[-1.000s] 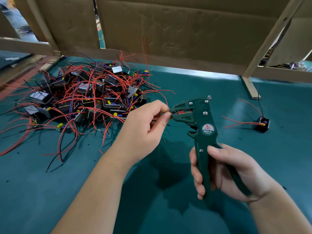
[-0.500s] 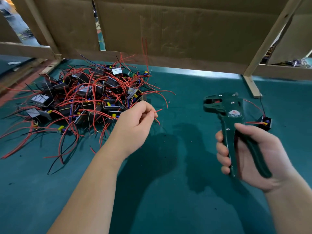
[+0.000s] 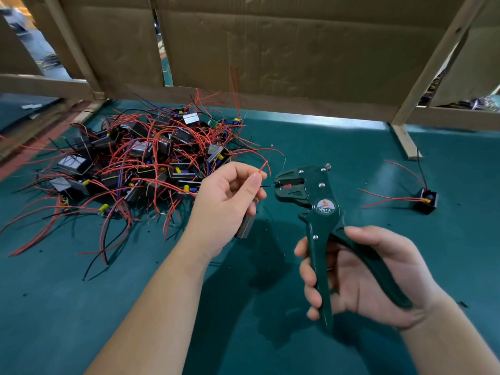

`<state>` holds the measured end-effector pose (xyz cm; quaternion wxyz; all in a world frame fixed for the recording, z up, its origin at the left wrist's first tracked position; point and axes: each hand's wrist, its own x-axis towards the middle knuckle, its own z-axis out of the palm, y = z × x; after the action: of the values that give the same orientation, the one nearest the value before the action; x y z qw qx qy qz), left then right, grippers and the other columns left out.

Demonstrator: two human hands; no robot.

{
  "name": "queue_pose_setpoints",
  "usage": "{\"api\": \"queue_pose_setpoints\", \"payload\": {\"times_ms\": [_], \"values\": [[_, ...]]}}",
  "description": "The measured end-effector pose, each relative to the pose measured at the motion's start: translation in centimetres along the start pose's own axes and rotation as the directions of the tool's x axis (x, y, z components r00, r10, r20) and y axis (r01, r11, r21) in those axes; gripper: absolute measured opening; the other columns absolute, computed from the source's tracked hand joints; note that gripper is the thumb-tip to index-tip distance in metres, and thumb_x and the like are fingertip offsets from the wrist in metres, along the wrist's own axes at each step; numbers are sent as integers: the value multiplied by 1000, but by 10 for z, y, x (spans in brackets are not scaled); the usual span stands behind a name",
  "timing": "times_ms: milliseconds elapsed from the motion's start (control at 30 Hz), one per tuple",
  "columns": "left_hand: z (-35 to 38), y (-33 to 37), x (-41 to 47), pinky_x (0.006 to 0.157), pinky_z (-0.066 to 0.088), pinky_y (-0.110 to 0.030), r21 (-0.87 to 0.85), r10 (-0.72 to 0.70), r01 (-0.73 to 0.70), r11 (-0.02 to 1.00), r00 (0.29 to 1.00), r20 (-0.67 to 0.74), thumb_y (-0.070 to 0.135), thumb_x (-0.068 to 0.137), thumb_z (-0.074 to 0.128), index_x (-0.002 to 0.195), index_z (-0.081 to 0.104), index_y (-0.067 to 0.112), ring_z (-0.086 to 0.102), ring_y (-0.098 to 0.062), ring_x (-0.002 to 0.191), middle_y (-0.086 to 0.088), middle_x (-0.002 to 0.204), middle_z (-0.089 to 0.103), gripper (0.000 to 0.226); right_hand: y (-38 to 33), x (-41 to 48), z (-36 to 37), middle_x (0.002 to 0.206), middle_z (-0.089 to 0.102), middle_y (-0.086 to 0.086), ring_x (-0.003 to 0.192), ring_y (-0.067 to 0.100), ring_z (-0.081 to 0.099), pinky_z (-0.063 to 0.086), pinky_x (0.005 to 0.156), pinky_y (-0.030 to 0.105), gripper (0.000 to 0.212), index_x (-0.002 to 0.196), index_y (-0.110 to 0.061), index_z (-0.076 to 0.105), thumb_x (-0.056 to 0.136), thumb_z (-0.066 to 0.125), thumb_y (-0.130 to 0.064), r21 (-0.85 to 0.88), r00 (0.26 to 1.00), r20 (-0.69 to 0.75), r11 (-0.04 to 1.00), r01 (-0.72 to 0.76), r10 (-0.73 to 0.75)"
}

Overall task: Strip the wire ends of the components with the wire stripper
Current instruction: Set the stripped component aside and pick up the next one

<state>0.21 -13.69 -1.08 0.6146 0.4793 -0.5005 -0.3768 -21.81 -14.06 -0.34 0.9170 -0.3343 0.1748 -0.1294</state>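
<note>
**A:** Where is the stripper?

**B:** You hold one dark green metal wire stripper (image 3: 319,209) upright over the bench, its head turned left and a round W01A label on it. Your right hand (image 3: 365,277) has its grip wrapped round both handles, which stand spread apart.

**A:** And the wire?

**B:** One thin black wire (image 3: 267,186) runs from your left hand (image 3: 227,204) to the stripper's mouth, where its tip meets the jaws. Your left grip pinches that wire between thumb and forefinger. One red wire (image 3: 263,167) sticks up from the same pinch. One dark block component with a silvery edge (image 3: 244,226) hangs under that palm.

**A:** What else?

**B:** One tangled pile of dark components with red and black wires (image 3: 140,161) lies on the teal bench (image 3: 324,142) to your left; I cannot count them. One lone black component (image 3: 428,198) sits well apart at the right, with red wires trailing left and one black wire rising. A brown cardboard wall (image 3: 270,50) and a pale wooden post (image 3: 403,139) stand behind.
</note>
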Motion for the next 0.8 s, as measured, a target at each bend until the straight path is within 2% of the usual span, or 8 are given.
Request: {"api": "queue_pose_setpoints", "payload": {"times_ms": [133, 333, 533, 800], "values": [[4, -1, -2, 50, 42, -11, 87, 45, -45, 995, 999, -1, 9, 93, 58, 85, 62, 17, 50, 0, 47, 11, 62, 64, 13, 1, 1, 0, 90, 61, 23, 78, 37, 62, 52, 79, 51, 52, 112, 4, 62, 80, 70, -36, -7, 999, 36, 1000, -14, 15], [6, -4, -3, 50, 43, -11, 130, 96, -89, 987, 994, -47, 14, 91, 64, 80, 62, 24, 54, 0, 48, 11, 65, 68, 15, 1, 1, -1, 88, 62, 22, 76, 36, 62, 53, 77, 50, 51, 109, 2, 64, 78, 72, -37, -16, 1000, 13, 1000, -10, 10], [5, -5, -4, 51, 43, -11, 219, 155, -144, 965, 987, -33, 23, 86, 65, 76, 62, 31, 56, -1, 49, 14, 65, 68, 13, 2, 1, -2, 86, 61, 22, 73, 36, 62, 54, 75, 50, 48, 107, 2, 64, 77, 73, -35, -34, 1000, -13, 999, -4, 4], [2, -6, -4, 53, 46, -15, 278, 181, -168, 946, 983, -21, 23, 86, 66, 74, 62, 32, 57, -4, 48, 14, 67, 69, 15, 5, 2, 1, 78, 60, 19, 65, 33, 61, 56, 66, 46, 46, 95, -2, 67, 70, 80, -39, -83, 994, -113, 997, -11, 1]]}}
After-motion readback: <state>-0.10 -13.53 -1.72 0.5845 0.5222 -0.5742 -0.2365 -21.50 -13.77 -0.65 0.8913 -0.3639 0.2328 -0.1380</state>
